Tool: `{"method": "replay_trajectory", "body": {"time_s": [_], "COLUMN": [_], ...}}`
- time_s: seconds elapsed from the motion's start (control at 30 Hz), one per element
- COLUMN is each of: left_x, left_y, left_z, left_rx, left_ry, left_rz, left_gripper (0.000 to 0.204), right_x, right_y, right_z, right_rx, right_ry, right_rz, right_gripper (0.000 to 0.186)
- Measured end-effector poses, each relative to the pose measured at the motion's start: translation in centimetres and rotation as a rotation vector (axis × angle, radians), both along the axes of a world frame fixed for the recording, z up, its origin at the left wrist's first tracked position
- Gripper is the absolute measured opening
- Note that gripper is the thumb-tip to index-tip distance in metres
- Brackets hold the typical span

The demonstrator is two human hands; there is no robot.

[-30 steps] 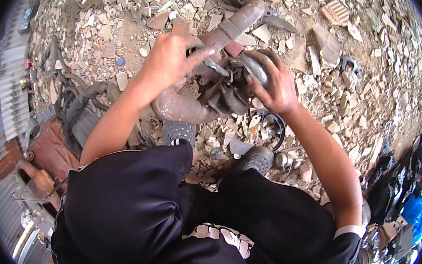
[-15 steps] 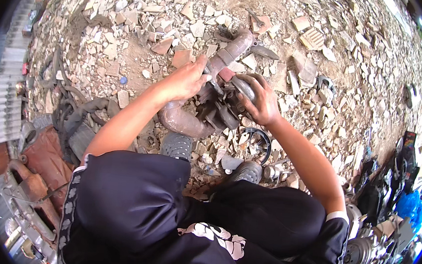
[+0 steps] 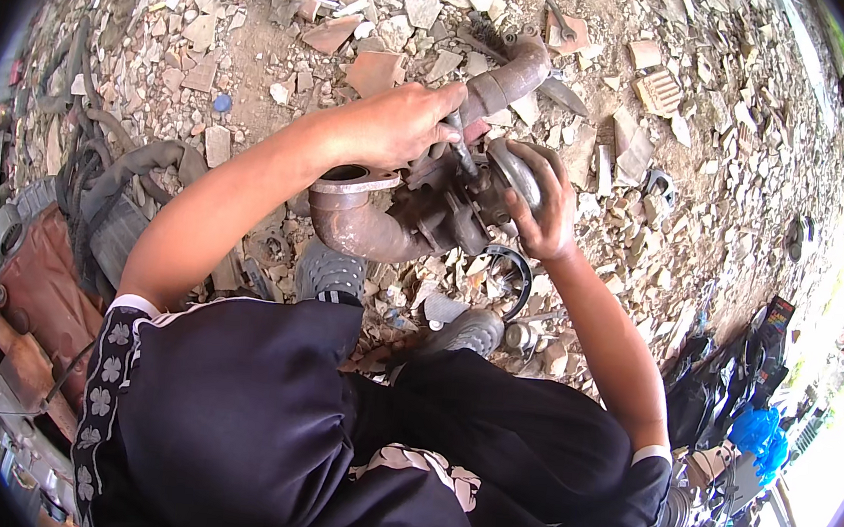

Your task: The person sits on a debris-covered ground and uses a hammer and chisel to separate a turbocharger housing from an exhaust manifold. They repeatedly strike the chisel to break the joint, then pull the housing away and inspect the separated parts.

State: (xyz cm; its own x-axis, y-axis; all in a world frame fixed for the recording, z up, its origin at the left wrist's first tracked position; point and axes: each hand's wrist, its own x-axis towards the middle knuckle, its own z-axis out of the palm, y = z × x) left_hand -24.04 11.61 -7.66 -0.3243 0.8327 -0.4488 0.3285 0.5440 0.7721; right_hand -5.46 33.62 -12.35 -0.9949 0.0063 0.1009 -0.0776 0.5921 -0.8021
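Between my hands is a rusty cast-metal engine part with curved pipes [image 3: 370, 227], resting over the rubble in front of my shoes. One bent pipe end [image 3: 508, 78] points away from me; at the near left, another elbow ends in a flat open flange [image 3: 354, 183]. My left hand [image 3: 404, 124] is closed around a slim grey metal tool [image 3: 464, 155], its lower end against the middle of the part. My right hand [image 3: 547, 206] wraps over the rounded grey metal housing [image 3: 516, 174] on the right side. Left fingertips partly hide the tool's upper end.
Broken tile and stone cover the ground. A wrench [image 3: 561, 17] lies beyond the part, and a black ring [image 3: 524, 284] lies near my shoe [image 3: 476, 331]. Hoses [image 3: 155, 160] and rusty metal parts [image 3: 46, 261] are at left; black bags [image 3: 728, 376] and a blue bag [image 3: 758, 436] at right.
The view has shifted, and the engine part appears farther right. The open flange now shows below my left wrist. Both hands keep their holds.
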Motion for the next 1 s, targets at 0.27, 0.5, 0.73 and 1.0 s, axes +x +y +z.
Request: {"method": "replay_trajectory", "body": {"time_s": [0.27,0.5,0.73,1.0], "left_x": [-1.6,-1.3,-1.2,-0.3], "left_y": [0.2,-0.8,-0.4,-1.0], "left_z": [-2.1,-3.7,-2.7,-5.7], "left_rx": [0.052,0.179,0.024,0.313], "left_ry": [0.130,0.128,0.077,0.304], "left_rz": [-0.102,-0.068,-0.076,0.027], "left_gripper": [0.042,0.038,0.043,0.038], "right_x": [-0.1,0.1,0.0,0.0], "right_y": [0.0,0.2,0.1,0.3], "right_z": [0.6,0.2,0.5,0.2], "right_rx": [0.006,0.015,0.011,-0.014], "right_ry": [-0.022,0.008,-0.005,-0.006], "right_rz": [-0.001,0.010,0.011,0.013], "right_gripper": [0.055,0.053,0.053,0.054]}}
